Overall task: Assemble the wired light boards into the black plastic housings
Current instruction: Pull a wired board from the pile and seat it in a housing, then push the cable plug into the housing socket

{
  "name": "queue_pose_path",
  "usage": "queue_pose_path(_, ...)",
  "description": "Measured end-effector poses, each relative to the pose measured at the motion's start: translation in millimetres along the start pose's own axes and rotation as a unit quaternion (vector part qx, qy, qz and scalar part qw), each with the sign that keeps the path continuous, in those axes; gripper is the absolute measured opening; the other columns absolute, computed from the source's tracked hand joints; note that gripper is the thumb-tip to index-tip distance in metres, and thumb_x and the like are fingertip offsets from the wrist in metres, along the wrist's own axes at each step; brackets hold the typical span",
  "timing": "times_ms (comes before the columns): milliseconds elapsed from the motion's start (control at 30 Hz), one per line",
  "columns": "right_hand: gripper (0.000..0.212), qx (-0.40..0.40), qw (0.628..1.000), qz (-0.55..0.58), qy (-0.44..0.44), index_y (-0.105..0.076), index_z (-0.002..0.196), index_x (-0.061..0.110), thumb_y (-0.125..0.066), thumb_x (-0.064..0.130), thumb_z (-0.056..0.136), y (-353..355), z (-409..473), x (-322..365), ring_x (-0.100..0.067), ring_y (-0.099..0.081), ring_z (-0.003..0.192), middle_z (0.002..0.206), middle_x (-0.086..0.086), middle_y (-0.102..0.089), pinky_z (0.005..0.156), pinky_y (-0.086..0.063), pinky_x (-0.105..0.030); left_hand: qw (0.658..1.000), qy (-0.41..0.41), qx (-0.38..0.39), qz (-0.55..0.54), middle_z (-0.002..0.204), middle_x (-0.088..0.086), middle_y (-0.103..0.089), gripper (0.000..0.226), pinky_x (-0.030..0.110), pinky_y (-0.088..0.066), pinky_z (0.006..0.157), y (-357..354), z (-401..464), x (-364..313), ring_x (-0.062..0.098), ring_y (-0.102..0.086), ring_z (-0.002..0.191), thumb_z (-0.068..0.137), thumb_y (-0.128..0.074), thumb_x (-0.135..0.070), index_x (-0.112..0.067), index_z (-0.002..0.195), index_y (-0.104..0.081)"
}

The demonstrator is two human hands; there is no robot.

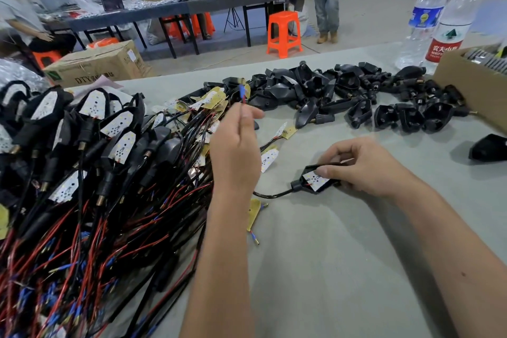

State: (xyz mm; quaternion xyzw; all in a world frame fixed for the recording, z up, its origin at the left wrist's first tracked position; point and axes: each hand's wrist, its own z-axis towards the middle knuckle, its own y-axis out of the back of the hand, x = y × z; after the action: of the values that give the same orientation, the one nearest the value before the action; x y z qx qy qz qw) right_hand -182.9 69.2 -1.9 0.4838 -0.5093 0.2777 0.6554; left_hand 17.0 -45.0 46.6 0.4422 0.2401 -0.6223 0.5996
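Observation:
My right hand [359, 166] grips a black plastic housing [315, 181] on the grey table, thumb pressing on the white light board seated inside it. A black cable leaves the housing's neck toward the left. My left hand [237, 151] is raised and pinches the red and blue wire ends [242, 94] between its fingertips. A heap of empty black housings [343, 96] lies across the back of the table. Loose wired light boards [208, 103] with yellow backs lie in front of my left hand. Finished assemblies [82, 145] with red and black wires are piled at the left.
Two water bottles [441, 16] stand at the back right beside a cardboard box [472, 88]. One black housing [488, 147] lies alone at the right edge. A loose yellow board [253, 212] lies between my arms. Beyond the table are an orange stool [284, 33] and people.

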Motion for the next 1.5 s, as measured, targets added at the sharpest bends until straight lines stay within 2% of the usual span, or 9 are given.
queue_pose_path(200,0.027,0.032,0.999,0.007,-0.03,-0.066,0.074,0.008,-0.09,0.02,0.078,0,-1,3,-0.015,-0.049,0.035,0.049,-0.01,-0.059,0.035,-0.03,-0.017,0.978,-0.054,0.083,0.184,0.075,-0.001,-0.053,0.033,0.04,-0.041,0.066,-23,-6,-12,0.024,-0.053,0.074,0.109,-0.047,-0.03,-0.014,0.098,-0.074)
queue_pose_path(333,0.04,0.04,0.997,-0.057,-0.044,-0.06,0.07,0.009,-0.094,0.029,0.073,5,-7,10,-0.019,-0.051,0.039,0.052,-0.009,-0.062,0.037,-0.033,-0.02,0.99,-0.127,-0.003,0.059,0.093,0.01,-0.056,0.025,0.046,-0.058,0.071,-27,1,-27,0.03,-0.061,0.08,0.102,-0.057,-0.009,-0.006,0.12,-0.074)
queue_pose_path(467,0.037,0.112,0.987,-0.09,-0.068,-0.063,0.074,0.01,-0.094,0.03,0.072,14,-13,17,-0.019,-0.051,0.041,0.057,-0.008,-0.063,0.037,-0.032,-0.019,0.995,-0.072,-0.058,-0.049,0.083,0.0,-0.064,0.02,0.025,-0.054,0.056,-30,17,-34,0.017,-0.063,0.062,0.095,-0.063,-0.005,-0.012,0.108,-0.077)
queue_pose_path(667,0.046,0.147,0.978,-0.105,-0.103,-0.053,0.073,0.015,-0.092,0.04,0.073,14,-19,20,-0.021,-0.049,0.038,0.053,-0.014,-0.059,0.036,-0.027,-0.018,0.96,-0.021,0.182,0.211,0.093,-0.01,-0.072,0.018,0.029,-0.05,0.08,-70,16,-26,0.011,-0.062,0.087,0.094,-0.064,-0.015,-0.028,0.092,-0.077)
queue_pose_path(1000,0.05,0.261,0.948,-0.138,-0.119,-0.057,0.07,0.014,-0.085,0.056,0.074,28,-23,37,-0.013,-0.055,0.041,0.056,-0.003,-0.062,0.036,-0.036,-0.02,0.959,0.012,0.225,0.17,0.069,-0.009,-0.066,0.017,0.039,-0.055,0.073,-99,-2,-2,0.014,-0.057,0.067,0.095,-0.068,-0.03,-0.026,0.079,-0.071)
queue_pose_path(1167,0.031,-0.017,0.987,-0.137,-0.084,-0.064,0.077,0.013,-0.081,0.037,0.087,69,28,41,-0.013,-0.058,0.046,0.061,-0.002,-0.069,0.043,-0.041,-0.024,0.961,0.065,0.249,0.096,0.065,-0.007,-0.072,0.018,0.037,-0.057,0.069,-104,-1,8,0.015,-0.065,0.063,0.097,-0.064,-0.02,-0.021,0.08,-0.071)
queue_pose_path(1267,0.014,-0.267,0.932,-0.233,-0.07,-0.071,0.089,0.016,-0.072,0.028,0.094,81,83,30,-0.02,-0.069,0.081,0.088,-0.005,-0.075,0.073,-0.052,-0.032,0.957,0.128,0.258,0.029,0.069,-0.004,-0.075,0.015,0.02,-0.047,0.053,-101,4,12,0.012,-0.064,0.054,0.1,-0.06,-0.013,-0.018,0.089,-0.069)
queue_pose_path(1400,0.033,-0.206,0.883,-0.414,-0.085,-0.066,0.127,0.025,-0.054,0.013,0.098,100,140,15,-0.036,-0.052,0.13,0.133,-0.012,-0.064,0.107,-0.044,-0.04,0.943,0.184,0.277,-0.026,0.077,0.003,-0.078,0.011,0.016,-0.042,0.045,-100,9,14,0.015,-0.065,0.053,0.102,-0.053,-0.007,-0.008,0.1,-0.063)
queue_pose_path(1500,0.051,-0.114,0.878,-0.435,-0.165,-0.05,0.147,0.031,-0.047,0.014,0.098,98,159,2,-0.045,-0.036,0.139,0.155,-0.017,-0.036,0.116,-0.033,-0.049,0.932,0.212,0.292,-0.039,0.08,0.003,-0.078,0.009,0.019,-0.042,0.045,-101,11,16,0.015,-0.064,0.053,0.105,-0.047,-0.007,-0.008,0.103,-0.056)
